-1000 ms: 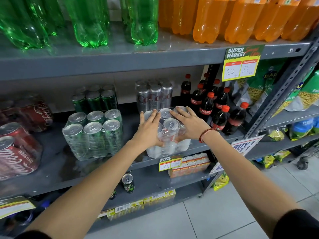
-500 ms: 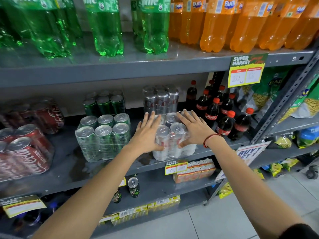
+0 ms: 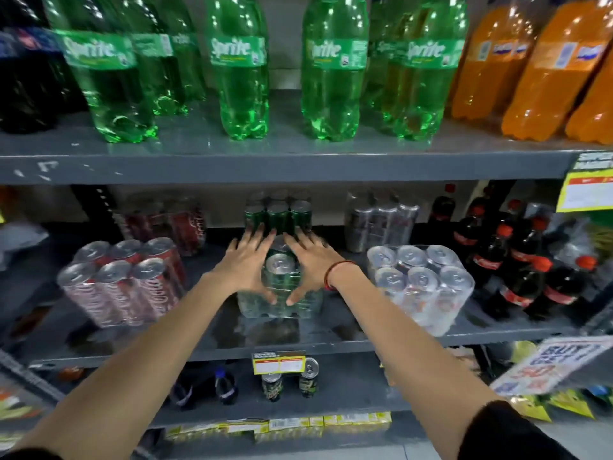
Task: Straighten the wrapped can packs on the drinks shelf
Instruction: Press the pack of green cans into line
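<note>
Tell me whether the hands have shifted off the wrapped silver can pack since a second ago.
Yes. Both hands, left and right, moved left along the grey shelf onto the wrapped green can pack; the wrapped silver can pack sits right.

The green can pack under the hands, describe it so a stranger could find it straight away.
On the grey middle shelf, under the green bottles, three wrapped packs stand at the front. The green can pack is the middle one, between the red pack and the silver pack; only it has both hands on it.

Middle can pack [image 3: 280, 295] on shelf [image 3: 331, 343], between left pack [image 3: 122, 282] and right pack [image 3: 423, 287]
</note>
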Motion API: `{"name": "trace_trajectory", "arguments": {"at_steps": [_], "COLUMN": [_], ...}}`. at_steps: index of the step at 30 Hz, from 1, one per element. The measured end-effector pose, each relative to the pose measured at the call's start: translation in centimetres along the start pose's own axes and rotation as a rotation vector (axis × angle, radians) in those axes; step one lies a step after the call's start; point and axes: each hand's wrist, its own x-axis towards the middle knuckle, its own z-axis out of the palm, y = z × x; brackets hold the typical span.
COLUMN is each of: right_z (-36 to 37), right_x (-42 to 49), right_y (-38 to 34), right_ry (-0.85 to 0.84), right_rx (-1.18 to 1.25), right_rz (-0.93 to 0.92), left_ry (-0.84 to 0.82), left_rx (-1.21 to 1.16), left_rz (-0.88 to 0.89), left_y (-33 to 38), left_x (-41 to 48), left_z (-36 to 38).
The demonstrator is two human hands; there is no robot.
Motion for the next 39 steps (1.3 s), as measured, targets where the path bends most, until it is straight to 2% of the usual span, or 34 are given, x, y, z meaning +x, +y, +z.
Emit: {"name": "trace_trajectory", "arguments": {"at_steps": [3,9,39], "right_z": [1.4,2.3,3.9], "right_x": [1.6,1.9,-2.6], "right_y": [-0.7,-1.1,-3.1], "right_ry": [-0.006,0.055,0.067], "right_rx": [-0.081,-0.022,-0.089], "right_rz": [0.052,0.086,0.085], "left_ry": [-0.050,0.121,0.138], "left_rx": [-0.017,-0.032,-0.048], "left_rz": [0.054,0.094,0.063], "left_y": [-1.4,-1.9,-0.6], "left_x": [0.0,0.1,-5.5], "left_z": [0.7,2.5,3.8]}}
